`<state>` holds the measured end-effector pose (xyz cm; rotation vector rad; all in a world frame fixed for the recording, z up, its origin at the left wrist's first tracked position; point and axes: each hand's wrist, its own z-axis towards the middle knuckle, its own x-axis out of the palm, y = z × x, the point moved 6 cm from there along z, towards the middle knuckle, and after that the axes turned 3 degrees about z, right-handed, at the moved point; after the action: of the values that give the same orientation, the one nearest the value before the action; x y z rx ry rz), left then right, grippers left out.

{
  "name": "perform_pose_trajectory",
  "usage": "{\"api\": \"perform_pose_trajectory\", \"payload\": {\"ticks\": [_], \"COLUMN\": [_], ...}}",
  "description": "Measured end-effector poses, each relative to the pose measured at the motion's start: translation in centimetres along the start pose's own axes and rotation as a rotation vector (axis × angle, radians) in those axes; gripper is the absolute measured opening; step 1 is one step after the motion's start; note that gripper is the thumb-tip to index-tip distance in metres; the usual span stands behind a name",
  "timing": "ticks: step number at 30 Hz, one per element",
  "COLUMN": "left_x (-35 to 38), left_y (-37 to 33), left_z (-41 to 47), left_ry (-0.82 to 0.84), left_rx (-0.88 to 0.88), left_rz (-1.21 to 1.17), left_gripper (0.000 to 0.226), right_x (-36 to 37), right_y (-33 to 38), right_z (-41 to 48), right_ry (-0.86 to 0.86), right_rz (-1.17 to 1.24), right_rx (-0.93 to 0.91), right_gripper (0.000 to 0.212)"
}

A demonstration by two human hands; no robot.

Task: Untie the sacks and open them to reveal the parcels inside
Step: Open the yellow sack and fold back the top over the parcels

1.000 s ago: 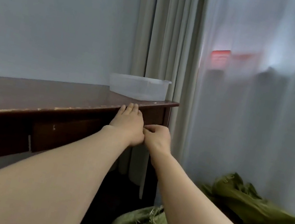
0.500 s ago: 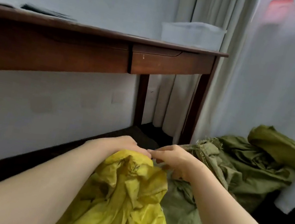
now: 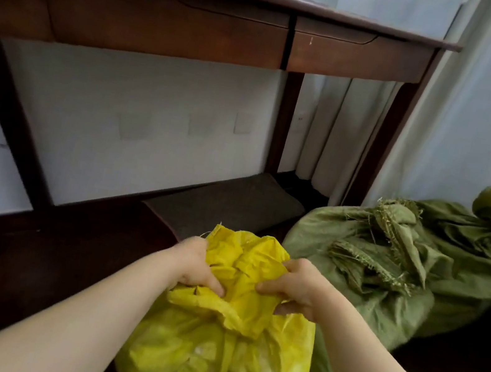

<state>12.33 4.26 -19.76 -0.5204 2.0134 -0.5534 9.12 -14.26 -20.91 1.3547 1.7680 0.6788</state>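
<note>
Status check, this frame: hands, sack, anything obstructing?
Both hands gripping: left hand and right hand on yellow sack neck. Neck bunched, no parcels showing. Nearby green sacks not blocking.

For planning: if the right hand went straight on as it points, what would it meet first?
Likely the yellow sack, at the bunched neck the right hand grips; beyond, the left hand.

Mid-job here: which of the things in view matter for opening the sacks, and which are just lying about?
For the job: yellow sack, its bunched neck held by the left hand and right hand; green sack beside it; green bundle behind that.

Lying about: wooden desk; clear box on it; curtain; mat under the desk.
</note>
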Motion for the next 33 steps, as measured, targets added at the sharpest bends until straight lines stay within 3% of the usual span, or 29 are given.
{"api": "perform_pose_trajectory", "payload": {"ticks": [3,7,9,11,13,14,16,17,18,19,20,21,22,25,27,29,30,31,33], "left_x": [-0.1,-0.9,-1.9,-2.7,-2.7,-2.2,-0.7,-0.3,-0.3,-0.9,-1.8,-2.8,-3.6,-5.8,-7.1,-8.2,-8.5,-8.7,-9.0], "left_y": [-0.7,-2.3,-2.9,-3.3,-4.1,-4.9,-6.1,-6.0,-5.6,-5.5,-4.9,-4.1,-3.0,-0.6,-1.2,-3.1,-4.4,-5.5,-6.8], "left_z": [-0.2,0.6,1.3,1.5,0.8,0.3,-0.1,0.3,0.5,0.4,0.7,0.7,0.9,1.5,1.1,0.6,0.3,-0.1,-0.7], "left_ry": [-0.145,-0.211,-0.183,-0.120,-0.026,0.064,0.175,0.108,-0.039,-0.232,-0.404,-0.499,-0.545,-0.551,-0.562,-0.559,-0.538,-0.508,-0.471], "left_rx": [0.023,-0.034,-0.051,-0.031,-0.030,-0.026,-0.012,-0.024,-0.021,0.003,-0.003,-0.014,-0.044,-0.166,-0.149,-0.068,-0.021,0.015,0.050], "left_rz": [-0.491,-1.172,-1.325,-1.310,-1.198,-1.125,-0.858,-0.624,-0.365,-0.120,-0.095,-0.173,-0.430,-1.113,-1.184,-1.125,-1.097,-1.072,-1.035], "left_gripper": [0.036,0.042,0.058,0.060,0.028,0.032,0.075,0.090,0.087,0.069,0.051,0.040,0.036,0.044,0.046,0.041,0.039,0.039,0.041], "right_x": [-2.3,-6.1,-8.1,-9.8,-10.0,-9.5,-7.6,-6.6,-6.0,-5.7,-5.9,-6.3,-6.8,-7.2,-6.7,-6.3,-6.6,-7.1,-7.8], "right_y": [0.6,3.1,3.5,2.7,1.8,1.5,1.5,1.7,2.0,2.3,2.4,2.3,2.0,0.5,-0.1,1.4,3.0,5.0,10.3], "right_z": [-0.2,-1.7,-2.3,-3.0,-3.5,-3.4,-3.0,-2.7,-2.4,-2.4,-2.4,-2.5,-2.6,-3.2,-3.8,-5.0,-5.5,-5.8,-7.2], "right_ry": [-0.140,-0.314,-0.402,-0.476,-0.448,-0.386,-0.227,-0.162,-0.126,-0.117,-0.124,-0.129,-0.117,0.038,0.193,0.238,0.181,0.071,-0.265], "right_rz": [0.295,0.538,0.606,0.609,0.465,0.392,0.309,0.270,0.209,0.132,0.037,-0.085,-0.234,-0.617,-0.780,-0.936,-1.002,-1.032,-0.900], "right_rx": [-0.096,-0.247,-0.286,-0.273,-0.255,-0.258,-0.264,-0.265,-0.265,-0.257,-0.238,-0.219,-0.201,-0.104,0.002,0.048,0.018,-0.050,-0.319], "right_gripper": [0.041,0.022,0.025,0.028,0.030,0.040,0.066,0.069,0.064,0.055,0.045,0.035,0.028,0.034,0.038,0.012,0.013,0.035,0.052]}}
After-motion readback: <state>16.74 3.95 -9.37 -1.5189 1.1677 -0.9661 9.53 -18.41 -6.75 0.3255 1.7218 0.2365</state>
